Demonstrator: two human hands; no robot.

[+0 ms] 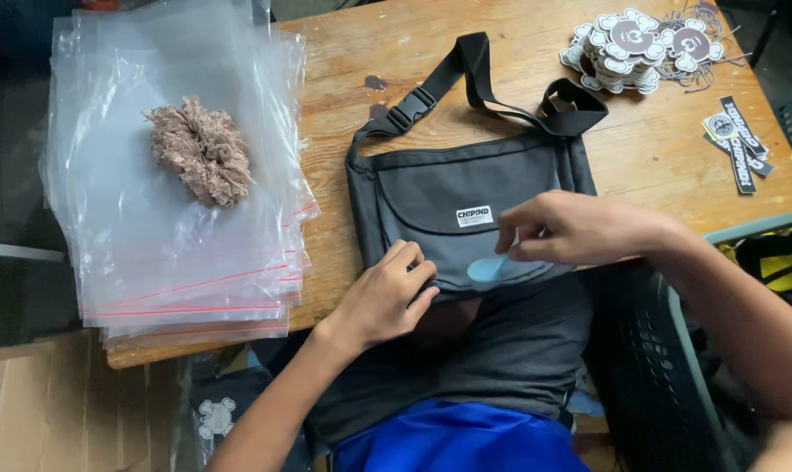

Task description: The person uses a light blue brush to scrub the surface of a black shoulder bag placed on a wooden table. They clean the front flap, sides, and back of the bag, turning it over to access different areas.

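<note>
A dark grey shoulder bag (431, 188) with a black strap and a small white label lies on the wooden table (658, 149), its lower edge hanging over the near side. My left hand (387, 293) rests on the bag's lower left flap, fingers curled and pressing it down. My right hand (570, 229) pinches a light blue piece (487, 268) that lies on the front of the flap.
A stack of clear zip bags (169, 227) with red seal lines covers the table's left end, with a tan fluffy bundle (202, 150) on top. A pile of round tags with strings (640, 44) and black labels (738, 140) lie at the far right. Cardboard (38, 411) lies on the floor at lower left.
</note>
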